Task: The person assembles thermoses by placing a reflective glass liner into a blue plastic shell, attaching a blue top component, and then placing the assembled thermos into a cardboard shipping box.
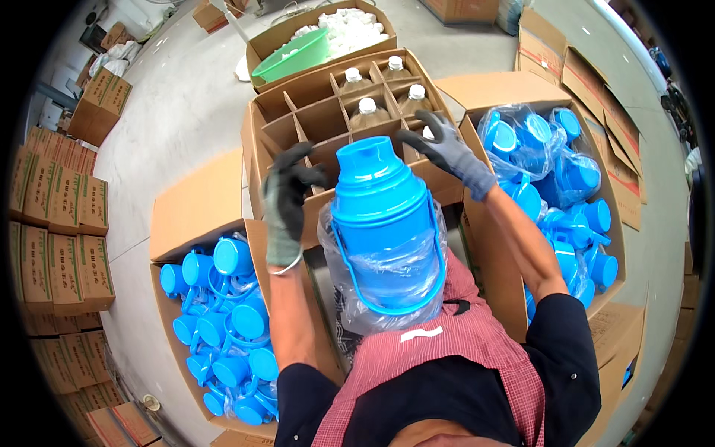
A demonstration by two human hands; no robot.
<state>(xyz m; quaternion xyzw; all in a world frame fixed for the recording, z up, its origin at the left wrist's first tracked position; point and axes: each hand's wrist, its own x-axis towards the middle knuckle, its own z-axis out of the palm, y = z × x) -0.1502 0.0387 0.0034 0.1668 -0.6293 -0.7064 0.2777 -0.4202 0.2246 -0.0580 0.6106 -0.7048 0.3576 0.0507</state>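
Note:
A blue vacuum flask casing (389, 212) with a thin carrying handle stands in front of my body, its lower part wrapped in clear plastic. My left hand (289, 197), in a grey-and-black glove, hovers left of the casing's neck with fingers apart. Beyond the neck on the right, my gloved right hand (450, 153) reaches over the near edge of a divided carton (257, 145), fingers spread and empty. Bottle-like vessels with white caps (369, 113) stand in several of its far and right compartments. Another white cap (427, 132) shows just below my right fingers, partly hidden.
Open cartons of blue cup-shaped parts flank me, left (223, 328) and right (551, 201). Behind the divided carton, a box holds a green basin (294, 58) and white pieces (357, 30). Stacked cartons (63, 223) line the left; flattened cardboard (603, 112) lies at the right.

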